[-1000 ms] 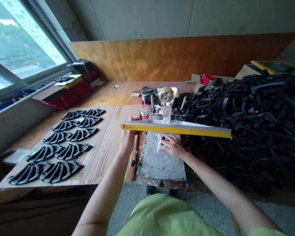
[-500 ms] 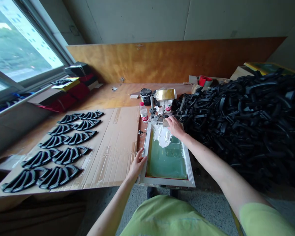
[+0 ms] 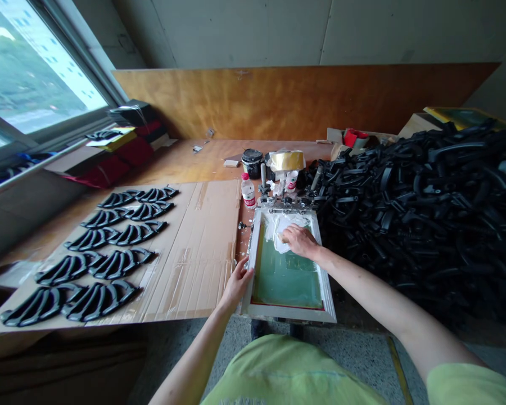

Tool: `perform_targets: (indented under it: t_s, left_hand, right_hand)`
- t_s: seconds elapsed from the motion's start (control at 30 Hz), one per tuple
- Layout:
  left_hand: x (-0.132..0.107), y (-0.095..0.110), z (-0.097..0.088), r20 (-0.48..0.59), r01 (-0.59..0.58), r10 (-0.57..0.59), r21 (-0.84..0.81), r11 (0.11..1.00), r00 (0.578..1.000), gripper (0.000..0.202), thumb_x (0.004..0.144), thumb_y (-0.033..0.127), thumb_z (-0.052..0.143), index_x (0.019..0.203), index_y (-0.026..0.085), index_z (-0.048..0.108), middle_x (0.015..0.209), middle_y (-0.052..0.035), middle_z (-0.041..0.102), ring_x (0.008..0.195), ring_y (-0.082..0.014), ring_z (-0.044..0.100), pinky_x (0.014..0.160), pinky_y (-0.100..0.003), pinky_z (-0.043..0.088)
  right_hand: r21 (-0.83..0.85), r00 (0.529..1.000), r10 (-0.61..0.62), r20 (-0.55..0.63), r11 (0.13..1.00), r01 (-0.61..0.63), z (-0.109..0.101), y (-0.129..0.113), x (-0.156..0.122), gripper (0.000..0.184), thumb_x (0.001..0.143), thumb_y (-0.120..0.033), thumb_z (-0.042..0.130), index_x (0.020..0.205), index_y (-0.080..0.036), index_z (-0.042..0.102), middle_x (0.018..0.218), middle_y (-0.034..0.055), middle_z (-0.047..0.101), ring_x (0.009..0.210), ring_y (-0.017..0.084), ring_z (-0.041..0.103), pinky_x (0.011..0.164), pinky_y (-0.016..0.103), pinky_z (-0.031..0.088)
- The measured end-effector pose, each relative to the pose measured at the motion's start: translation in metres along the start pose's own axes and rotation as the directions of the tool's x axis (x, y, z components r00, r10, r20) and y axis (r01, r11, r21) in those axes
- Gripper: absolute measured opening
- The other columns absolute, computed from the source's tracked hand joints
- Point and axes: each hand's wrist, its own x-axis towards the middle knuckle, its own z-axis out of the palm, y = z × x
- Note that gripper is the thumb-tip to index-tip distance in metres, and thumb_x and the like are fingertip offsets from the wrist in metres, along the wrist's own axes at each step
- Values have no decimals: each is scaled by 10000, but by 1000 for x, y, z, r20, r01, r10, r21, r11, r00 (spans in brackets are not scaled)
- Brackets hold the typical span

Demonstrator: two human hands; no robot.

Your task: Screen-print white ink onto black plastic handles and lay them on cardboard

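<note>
A screen-printing frame with a light metal border and green mesh lies flat at the table's front edge. White ink is smeared over the upper part of the mesh. My right hand is closed around a small squeegee, mostly hidden by the fingers, over the inky area. At the frame's left border my left hand grips the edge, fingers bent against it. Hinge clamps hold the frame's far end.
Left of the frame, several black curved plastic parts lie in two columns on cardboard. A big heap of black parts rises on the right. Behind stand a red-capped bottle, an ink tub and a tape roll.
My right hand has moved from the frame's far end toward me, drawing the squeegee down over the white ink. My left hand stays on the frame's left edge.
</note>
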Motion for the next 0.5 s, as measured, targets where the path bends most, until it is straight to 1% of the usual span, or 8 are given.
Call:
perform_targets:
  t_s: [0.07,0.13,0.17,0.23,0.3,0.33,0.4,0.5]
  left_hand:
    - [0,0,0,-5,4,-4,-3,1000,1000,748,738,536,653,1365,191,439,779,-6,628,719,-156,606,653,-255,461]
    - [0,1,0,-13,13,-13,-4,1000,1000,753,728,539,663,1360,192,446,797,-12,638,726,-156,609,649,-250,458]
    - [-1,2,1,-19,17,-17,-6,1000,1000,752,724,541,665,1356,192,452,801,-14,641,721,-155,608,642,-248,456]
    - [-2,5,2,-29,18,-19,-10,1000,999,744,721,541,668,1345,191,464,802,-17,644,710,-153,608,630,-246,456]
    - [-4,7,3,-38,18,-18,-18,1000,999,744,715,532,676,1339,184,470,802,-21,648,705,-155,611,628,-250,461]
    - [-4,8,3,-41,17,-18,-22,1000,999,744,715,528,678,1339,181,469,805,-24,652,706,-156,613,630,-252,464]
    - [-5,10,4,-40,16,-17,-24,1000,999,742,718,522,678,1341,180,464,824,-30,662,711,-157,615,634,-254,467]
    - [-6,13,4,-36,22,-23,-20,1000,999,740,724,523,673,1341,175,458,841,-38,669,715,-160,618,632,-252,468]
  right_hand:
    - [48,986,-164,23,986,162,-7,-2,-13,169,783,-67,489,826,-168,618,845,74,629,888,206,531,705,280,389]
    - [99,967,-250,45,964,245,-14,2,-17,143,794,-93,508,802,-187,616,823,48,626,860,191,533,699,271,383]
    - [117,966,-253,48,962,246,-17,4,-16,125,805,-115,518,792,-194,614,811,37,624,842,185,536,690,267,381]
    - [115,984,-178,18,978,175,-18,6,-11,113,817,-134,523,806,-198,615,817,32,625,835,182,541,683,265,383]
    - [81,996,-86,-38,993,89,-12,3,-10,162,810,-93,502,866,-185,624,867,50,630,879,194,539,707,271,395]
    - [65,996,-69,-60,995,73,-8,0,-12,205,800,-63,485,899,-174,626,900,63,632,910,201,534,728,276,403]
    - [63,993,-103,-65,992,107,-1,-6,-21,263,791,-28,463,948,-160,628,946,78,633,958,210,525,768,284,414]
    - [134,986,-159,-56,977,165,-1,-9,-29,207,830,-83,498,951,-176,638,917,58,642,921,198,546,771,280,426]
